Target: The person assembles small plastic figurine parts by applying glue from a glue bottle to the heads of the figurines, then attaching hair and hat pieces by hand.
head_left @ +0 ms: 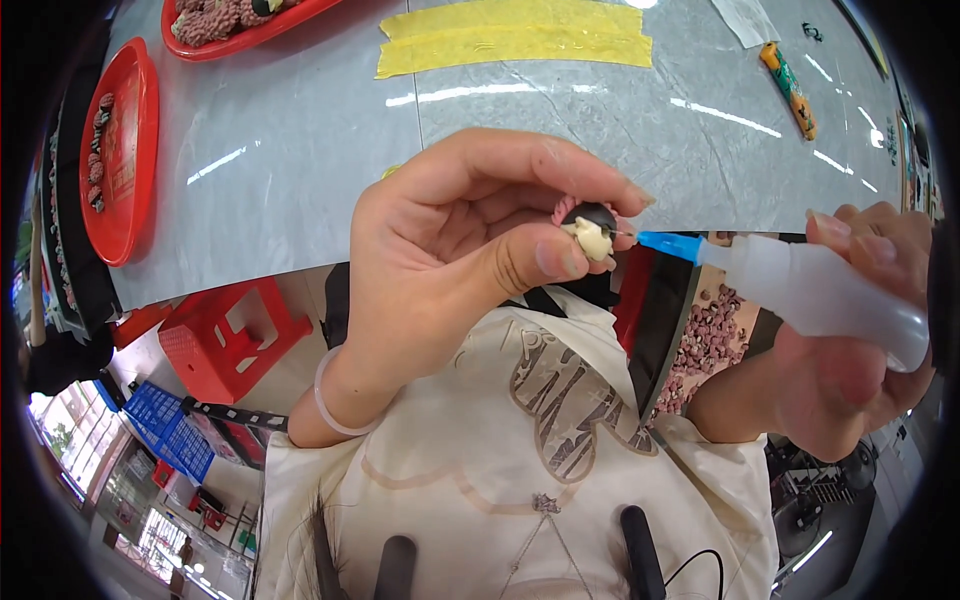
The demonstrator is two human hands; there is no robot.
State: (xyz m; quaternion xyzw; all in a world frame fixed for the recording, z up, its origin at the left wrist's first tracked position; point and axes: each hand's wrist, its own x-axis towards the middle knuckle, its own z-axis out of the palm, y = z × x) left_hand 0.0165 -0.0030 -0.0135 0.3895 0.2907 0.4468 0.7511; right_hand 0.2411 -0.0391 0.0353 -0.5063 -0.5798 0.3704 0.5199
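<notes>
Between the thumb and fingers of my left hand [430, 230] is a small figurine [590, 230] with pink, black and cream parts. My right hand [850, 380] is wrapped round a translucent white squeeze bottle [830, 295], which lies nearly level. Its blue needle tip [670, 245] points left at the figurine. The thin needle end reaches the figurine's right side; whether it touches cannot be made out. Both hands are raised at the near edge of the grey table [300, 130].
Red trays [147, 170] with small pink and dark pieces stand at the left. Yellow tape [515, 40] crosses the far table, and an orange-green tube [790, 90] lies at the far right. Many pink pieces [710, 335] fill an open drawer below the right side. A red stool [230, 335] stands lower left.
</notes>
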